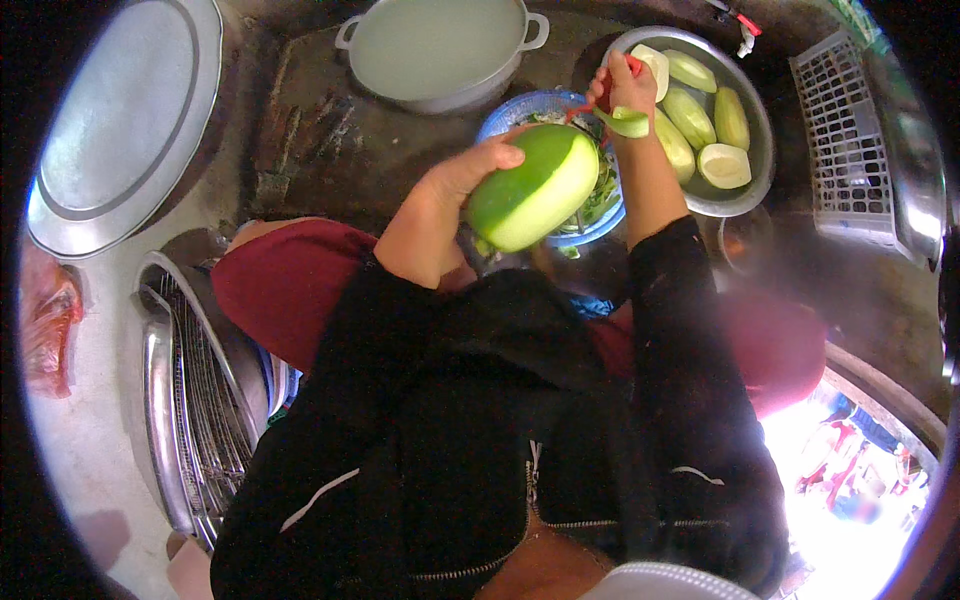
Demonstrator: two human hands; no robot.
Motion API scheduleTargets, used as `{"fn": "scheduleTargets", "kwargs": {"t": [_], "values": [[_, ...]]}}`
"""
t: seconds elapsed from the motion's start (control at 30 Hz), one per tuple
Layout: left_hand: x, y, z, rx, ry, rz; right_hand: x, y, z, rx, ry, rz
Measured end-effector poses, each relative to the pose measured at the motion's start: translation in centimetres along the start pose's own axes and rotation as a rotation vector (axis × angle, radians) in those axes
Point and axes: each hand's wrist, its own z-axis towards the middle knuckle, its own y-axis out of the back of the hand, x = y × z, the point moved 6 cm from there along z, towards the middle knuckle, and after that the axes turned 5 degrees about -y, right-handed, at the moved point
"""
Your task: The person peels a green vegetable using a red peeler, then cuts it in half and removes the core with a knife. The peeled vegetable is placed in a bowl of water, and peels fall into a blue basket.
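My left hand [480,169] grips a large green gourd [536,187] from its left side. Part of its skin is dark green, and a pale strip along the right and lower side is peeled. In my right hand [630,86] is a red-handled peeler [581,111], just above the gourd's far end. A curl of green peel [628,122] hangs by my right wrist. Beneath the gourd stands a blue plastic basket [501,112] holding green peelings [600,199]. Right of it, a metal basin [761,161] holds several peeled gourd pieces [688,118], two of them showing cut, pale ends.
A two-handled metal pot [439,52] of cloudy liquid stands at the back. A red-handled tap [746,34] and a white plastic crate [851,142] are at right. A large metal tray [124,112] leans at left, above stacked metal racks [199,397] and a plastic bag [52,330].
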Motion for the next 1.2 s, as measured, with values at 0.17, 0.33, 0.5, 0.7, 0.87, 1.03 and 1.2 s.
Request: {"fn": "scheduleTargets", "kwargs": {"t": [0.17,0.33,0.5,0.7,0.87,1.03,1.2], "values": [[-0.7,5.7,0.1,-0.353,0.034,-0.065,0.6,-1.7,-2.9,-0.131,0.786,-0.967],[-1.1,6.4,0.5,-0.374,-0.16,-0.17,4.5,-2.1,-3.2,-0.131,0.497,-0.242],[-1.8,4.6,1.9,-0.165,-0.214,-0.281,7.2,-8.4,-7.9,0.275,0.06,0.341],[-2.2,3.7,2.4,-0.044,-0.273,-0.402,4.4,-11.8,-11.8,0.319,-0.041,0.308],[-3.3,3.2,1.7,-0.142,-0.282,-0.158,5.0,-11.5,-11.6,0.298,-0.017,0.256],[-3.7,2.4,1.5,-0.025,-0.284,-0.122,6.1,-11.5,-11.2,0.312,-0.07,0.308],[-4.7,1.5,0.6,-0.068,-0.275,-0.101,6.9,-12.5,-12.8,0.391,0.052,0.261]]}}
